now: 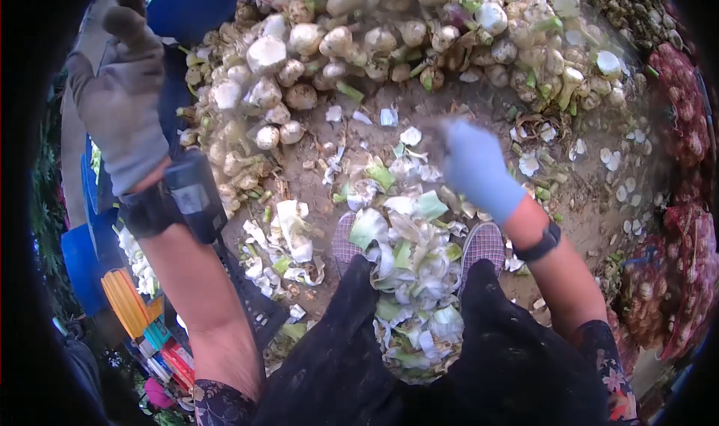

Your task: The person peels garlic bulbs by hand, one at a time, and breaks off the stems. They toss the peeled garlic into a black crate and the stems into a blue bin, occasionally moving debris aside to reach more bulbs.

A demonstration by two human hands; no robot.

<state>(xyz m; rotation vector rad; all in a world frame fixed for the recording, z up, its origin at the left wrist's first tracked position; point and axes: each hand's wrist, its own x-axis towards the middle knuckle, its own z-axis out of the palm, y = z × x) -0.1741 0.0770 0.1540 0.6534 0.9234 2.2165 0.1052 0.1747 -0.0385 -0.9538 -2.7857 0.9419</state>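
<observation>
Trimmings heaped between feet — large bulb pile untrimmed; left hand raised, open, empty; right hand blurred, grip indeterminate.

I look down at my two gloved hands above a dirt floor. My left hand, in a grey glove, is raised at the left with fingers loosely spread, holding nothing; a black device is strapped to that wrist. My right hand, in a blue glove, is blurred and reaches down toward the ground below a large heap of pale round bulbs; I cannot tell whether it grips anything. Between my shoes lies a pile of white and green trimmings. Red mesh sacks stand at the right edge.
</observation>
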